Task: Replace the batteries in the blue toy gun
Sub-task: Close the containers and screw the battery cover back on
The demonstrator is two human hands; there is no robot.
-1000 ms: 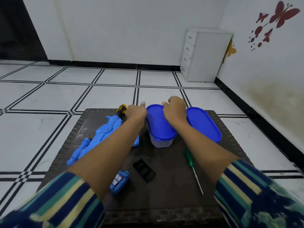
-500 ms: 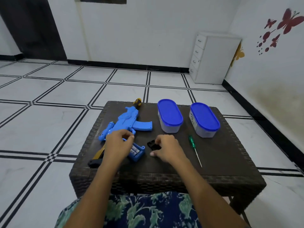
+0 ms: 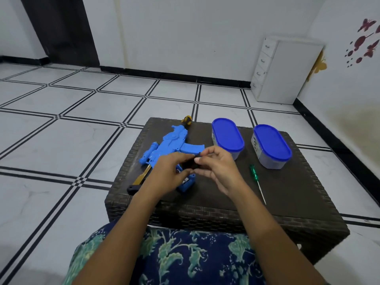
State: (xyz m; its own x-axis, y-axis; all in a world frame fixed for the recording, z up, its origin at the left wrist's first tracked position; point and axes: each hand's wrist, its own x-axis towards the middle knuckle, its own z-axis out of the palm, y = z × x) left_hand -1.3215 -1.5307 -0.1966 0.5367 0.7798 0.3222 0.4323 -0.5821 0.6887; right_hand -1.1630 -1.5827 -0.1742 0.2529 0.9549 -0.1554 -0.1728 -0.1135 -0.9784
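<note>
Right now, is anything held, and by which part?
The black cover, pinched between the left hand and right hand by its opposite edges; fingers hide most of it.

On table (image 3: 287, 204): toy gun (image 3: 170, 145) far left; left container (image 3: 227, 136) to its right, right container (image 3: 271, 145) further right; screwdriver (image 3: 257, 182) nearer, btwn them.

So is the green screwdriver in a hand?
No, the green-handled screwdriver lies on the dark woven table, clear of the right hand.
</note>
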